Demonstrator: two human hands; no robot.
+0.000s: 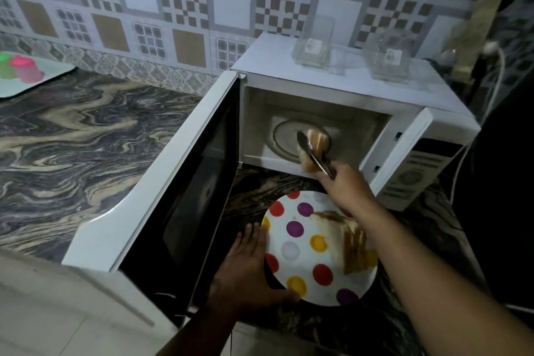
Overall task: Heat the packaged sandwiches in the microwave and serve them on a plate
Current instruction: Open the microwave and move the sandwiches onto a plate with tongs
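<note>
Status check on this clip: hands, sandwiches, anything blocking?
Right hand gripping tongs, clamped on a sandwich at the microwave mouth. Left hand steadying the polka-dot plate; one sandwich on the plate. Door open, path clear.

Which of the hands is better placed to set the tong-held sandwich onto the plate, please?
The right hand: it grips the tongs holding the sandwich at the microwave mouth. The left hand steadies the plate.

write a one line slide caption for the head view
Right hand lifts a sandwich with tongs from the open microwave; left hand steadies the plate.
</note>
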